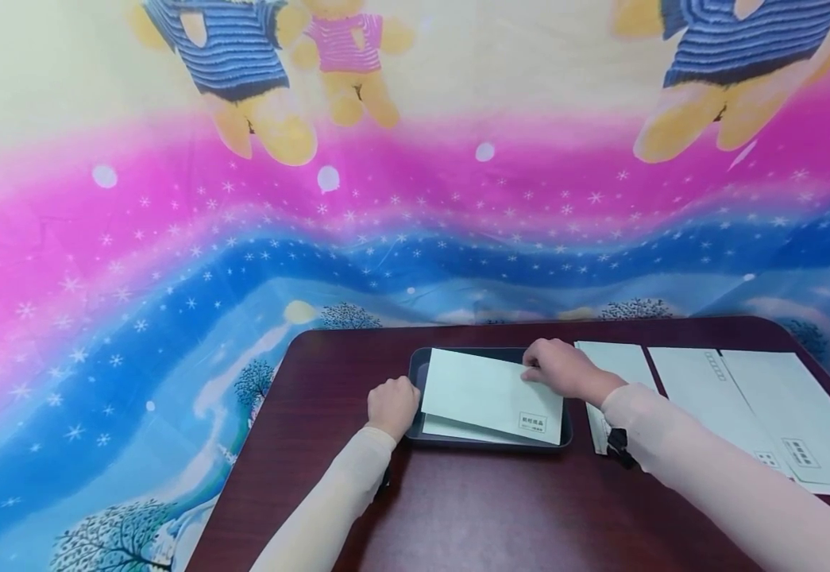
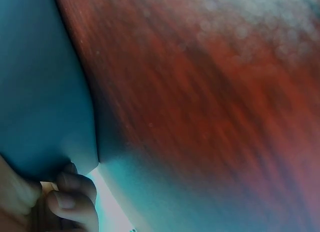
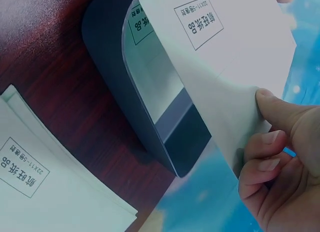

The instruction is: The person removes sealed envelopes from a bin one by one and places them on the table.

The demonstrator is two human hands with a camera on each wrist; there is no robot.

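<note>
A white envelope [image 1: 489,393] with a small printed box near one corner slants above a dark tray [image 1: 493,447]. My right hand [image 1: 561,367] pinches its far right edge between thumb and curled fingers, as the right wrist view shows. Beneath it, another white envelope [image 3: 150,66] with the same print lies in the tray. At the tray's left side, my left hand [image 1: 393,403] holds the rim. The left wrist view has its curled fingers [image 2: 72,199] by the tray wall, with part of that hand out of frame.
Right of the tray lies a pile of white envelopes [image 1: 615,357], partly behind my right forearm. Larger-looking rows of white envelopes [image 1: 765,405] lie farther right on the dark red wooden table [image 1: 457,508]. A printed cloth [image 1: 386,238] with bears hangs behind the table.
</note>
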